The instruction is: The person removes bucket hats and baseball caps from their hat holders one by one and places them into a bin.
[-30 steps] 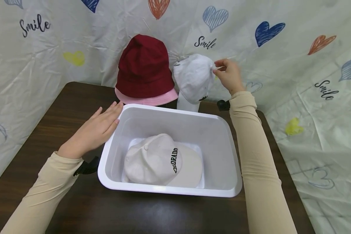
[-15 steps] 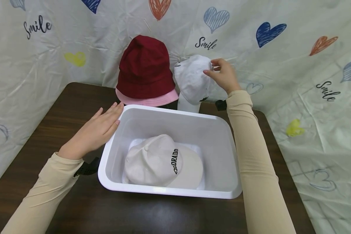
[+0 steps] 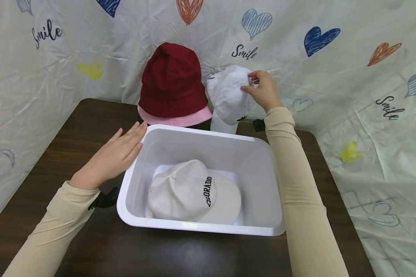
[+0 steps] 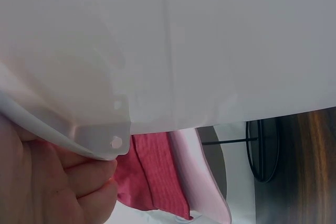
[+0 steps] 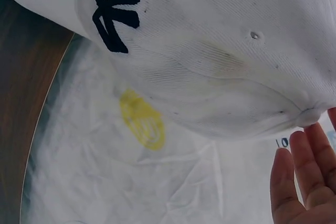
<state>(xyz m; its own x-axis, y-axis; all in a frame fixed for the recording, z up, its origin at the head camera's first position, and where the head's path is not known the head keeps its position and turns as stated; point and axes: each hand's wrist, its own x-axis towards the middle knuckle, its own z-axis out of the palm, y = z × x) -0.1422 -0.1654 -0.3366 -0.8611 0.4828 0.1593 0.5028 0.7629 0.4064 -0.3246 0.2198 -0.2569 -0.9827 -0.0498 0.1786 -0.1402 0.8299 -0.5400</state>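
Note:
In the head view, my right hand (image 3: pixel 262 90) is at the crown of a white baseball cap (image 3: pixel 226 92) at the back of the table, its thumb in front and fingers behind the top button. The right wrist view shows fingertips at that button (image 5: pixel 308 117) and black lettering on the cap. My left hand (image 3: pixel 113 154) rests with straight fingers along the left rim of a white plastic tub (image 3: pixel 197 132). Inside the tub lies an off-white baseball cap (image 3: pixel 180 190) with black lettering, brim toward the right.
Left of the white cap stands a dark red bucket hat (image 3: pixel 171 80) over a pink brim (image 3: pixel 182 120). A black wire stand (image 4: pixel 261 150) shows under the hats. Behind the dark wooden table (image 3: pixel 107 115) hangs a heart-print sheet (image 3: pixel 222 27).
My right hand has shifted slightly left, and its thumb has moved from the cap's edge onto the front of its crown. My left hand and the tub stay where they were.

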